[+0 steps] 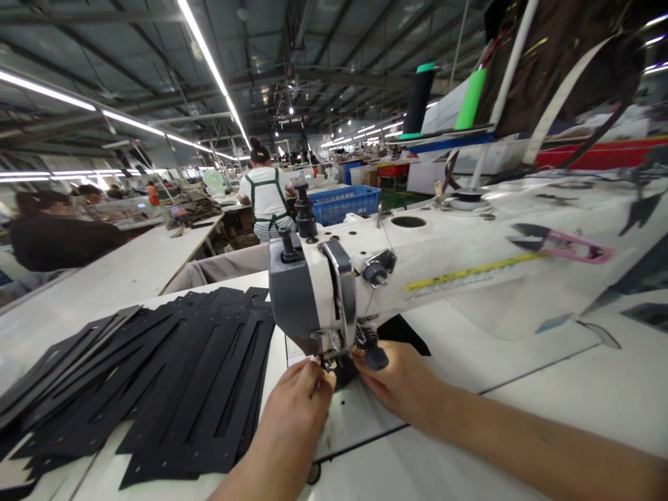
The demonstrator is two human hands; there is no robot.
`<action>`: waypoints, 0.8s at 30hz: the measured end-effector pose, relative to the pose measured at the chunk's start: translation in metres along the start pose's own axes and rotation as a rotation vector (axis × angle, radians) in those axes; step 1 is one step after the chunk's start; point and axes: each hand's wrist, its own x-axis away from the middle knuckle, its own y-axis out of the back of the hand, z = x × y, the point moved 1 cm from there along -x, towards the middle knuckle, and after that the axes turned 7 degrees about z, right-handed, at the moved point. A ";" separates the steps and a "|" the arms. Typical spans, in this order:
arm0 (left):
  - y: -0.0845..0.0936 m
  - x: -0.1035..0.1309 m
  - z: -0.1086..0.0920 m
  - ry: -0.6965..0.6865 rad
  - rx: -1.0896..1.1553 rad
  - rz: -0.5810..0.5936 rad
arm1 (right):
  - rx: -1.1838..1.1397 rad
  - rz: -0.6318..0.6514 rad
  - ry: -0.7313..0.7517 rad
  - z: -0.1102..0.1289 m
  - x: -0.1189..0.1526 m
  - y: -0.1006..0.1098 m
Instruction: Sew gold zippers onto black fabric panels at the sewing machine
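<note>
One black piece sat under the sewing machine head, left hand bunched at its left edge, right hand half-curled at its right, couldn't tell either grip, black panels fanned left.

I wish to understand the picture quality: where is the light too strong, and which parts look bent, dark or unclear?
Head view: ceiling tube lights glare white against a dim roof; head view: the green thread cone leans, perhaps from wide-angle stretching; head view: the black piece under the sewing machine is dark, its edges hard to tell; head view: far details look soft.
</note>
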 end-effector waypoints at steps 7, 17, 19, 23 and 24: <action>-0.004 -0.001 0.002 0.046 0.039 0.021 | -0.005 0.010 -0.005 0.001 0.000 0.000; -0.001 0.000 0.001 0.047 0.036 0.023 | -0.005 0.027 -0.045 0.000 -0.002 -0.002; -0.001 -0.001 0.001 0.072 0.060 0.061 | -0.008 0.025 -0.045 -0.001 -0.001 -0.003; 0.001 -0.002 -0.001 0.074 0.072 0.068 | -0.017 0.032 -0.045 0.000 0.001 -0.005; 0.001 -0.002 -0.001 0.076 0.072 0.067 | -0.021 0.045 -0.048 -0.001 0.002 -0.006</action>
